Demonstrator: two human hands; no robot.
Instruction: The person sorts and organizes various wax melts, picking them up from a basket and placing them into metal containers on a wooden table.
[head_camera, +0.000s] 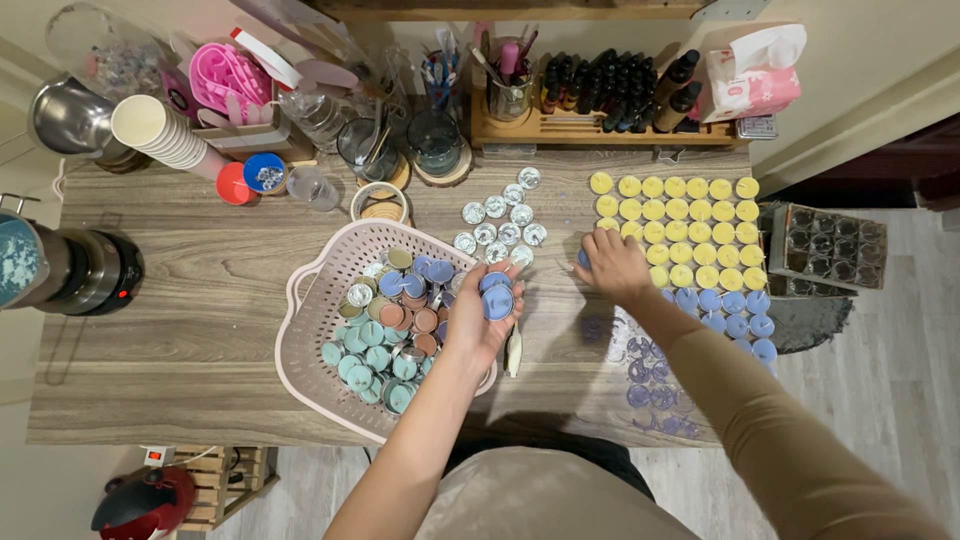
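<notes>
My left hand (482, 318) is palm up over the right rim of a pale pink perforated basket (318, 300) and holds a few blue tealight candles (496, 299). The basket is full of several blue, teal and brown tealights (390, 330). My right hand (612, 266) rests fingers-down on the table and places a blue tealight (583, 258) at the left end of the blue rows (728, 305). Above those rows lies a grid of yellow tealights (680, 225). Several empty silver cups (498, 222) lie between the basket and the yellow grid.
A wooden rack of dark bottles (610, 85), a tissue pack (752, 75), jars of tools (508, 80), paper cups (165, 135) and pink moulds (228, 75) line the back. A dark pot (70, 270) stands left. A crate of glass jars (825, 245) sits right.
</notes>
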